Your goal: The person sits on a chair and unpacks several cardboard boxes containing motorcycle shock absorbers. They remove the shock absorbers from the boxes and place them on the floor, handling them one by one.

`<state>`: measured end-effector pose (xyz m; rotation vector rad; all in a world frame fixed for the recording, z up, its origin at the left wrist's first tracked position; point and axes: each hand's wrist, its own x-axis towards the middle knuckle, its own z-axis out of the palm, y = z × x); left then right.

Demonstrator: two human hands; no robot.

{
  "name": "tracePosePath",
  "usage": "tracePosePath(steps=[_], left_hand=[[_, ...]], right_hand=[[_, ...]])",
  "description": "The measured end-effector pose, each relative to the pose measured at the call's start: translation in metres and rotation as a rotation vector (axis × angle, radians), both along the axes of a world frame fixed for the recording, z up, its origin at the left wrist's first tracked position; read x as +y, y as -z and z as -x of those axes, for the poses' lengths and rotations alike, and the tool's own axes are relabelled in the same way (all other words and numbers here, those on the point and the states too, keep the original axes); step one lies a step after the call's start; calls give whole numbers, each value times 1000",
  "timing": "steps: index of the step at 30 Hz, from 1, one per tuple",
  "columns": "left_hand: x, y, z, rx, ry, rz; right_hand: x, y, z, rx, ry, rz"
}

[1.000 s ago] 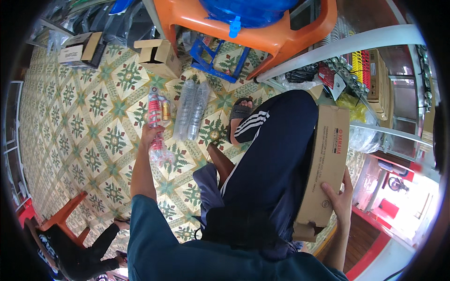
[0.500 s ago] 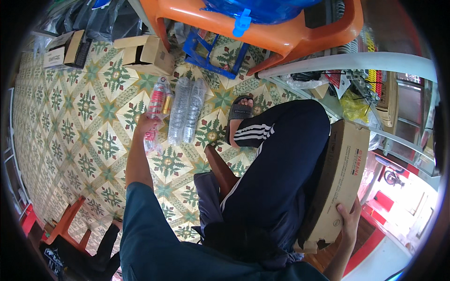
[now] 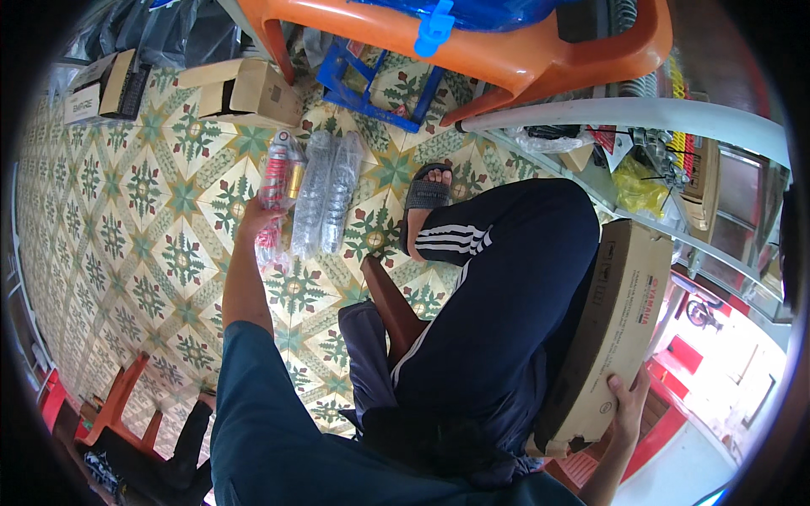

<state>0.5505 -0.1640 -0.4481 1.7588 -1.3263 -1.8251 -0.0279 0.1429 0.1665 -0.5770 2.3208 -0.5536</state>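
My left hand is closed around the lower half of a red-spring shock absorber in clear plastic wrap, with a gold canister on its side. It lies on the tiled floor. Just right of it, nearly parallel, two more long coil-spring pieces in clear plastic lie side by side. On the right, a long narrow cardboard box stands tilted against my right leg. My right hand grips the box's outer edge near its lower end, thumb on the printed face. Its other fingers are hidden behind the box.
An orange plastic chair holds something blue ahead, with a blue frame beneath. Cardboard cartons sit at the far left. A metal-framed shelf with parts runs along the right. Another person's leg shows at lower left.
The view has shifted slightly, moving the floor items a little left in the picture. Both hands keep their holds on the shock absorber and the box.
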Motion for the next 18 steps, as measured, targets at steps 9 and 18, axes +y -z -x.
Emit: tracePosePath(steps=[9, 18], left_hand=[[1, 23, 4, -620, 288, 311], [1, -187, 127, -548, -8, 858]], right_hand=[[0, 0, 2, -13, 2, 17], [-19, -6, -2, -78, 73, 85]])
